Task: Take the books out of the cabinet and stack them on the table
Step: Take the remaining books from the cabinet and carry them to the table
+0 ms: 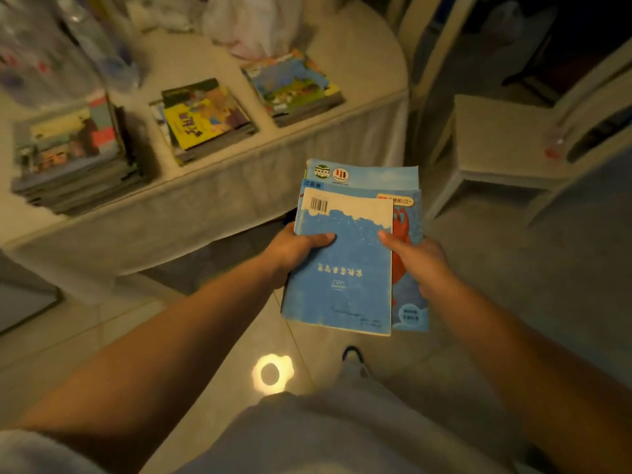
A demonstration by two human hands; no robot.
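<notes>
- Both hands grip a small bundle of blue books (345,265) in the air, off the near edge of the table (219,200); the left hand (294,251) has its thumb curled over the top cover and the right hand (415,258) pinches the opposite side.
- Top book: blue cover with a white band and a barcode at its far end, white lettering lower down.
- Beneath it, fanned out to the right and beyond, lie at least two more blue covers, one with a red figure.
- On the cloth-covered table, three stacks of colourful books sit along the near edge: a tall left stack (75,155), a middle stack (205,119) and a right stack (294,88) by the far right corner.
- Beside the table's right end stands a pale chair (502,142).
</notes>
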